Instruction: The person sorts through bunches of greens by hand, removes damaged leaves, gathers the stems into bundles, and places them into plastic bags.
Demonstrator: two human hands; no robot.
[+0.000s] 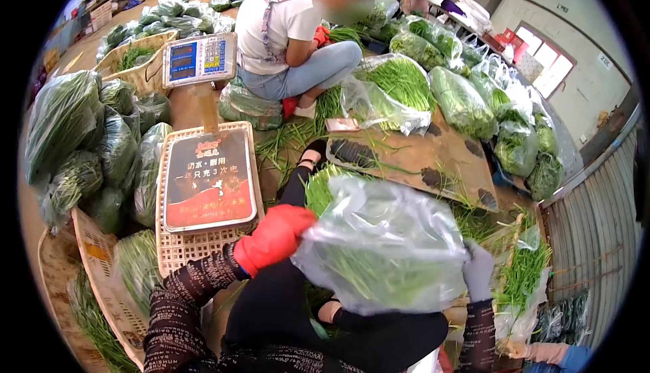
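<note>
Two black-clad legs (267,315) are resting beneath a clear bag (413,221) of greens (359,268), which the left hand (276,239) is gripping at one side and the right hand (478,271) at the other. Any uneven pull is risking torn plastic; any slackening grip, spilled greens.

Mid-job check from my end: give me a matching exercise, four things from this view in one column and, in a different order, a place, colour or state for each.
Things
1. Left hand
2. Weighing scale
3. Plastic bag
4. Right hand

Place, colour or state
A. Spread between the two hands
B. Gloved in grey
C. Gloved in red
D. On a pale, perforated crate

Right pairs: 1-C, 2-D, 3-A, 4-B
</note>
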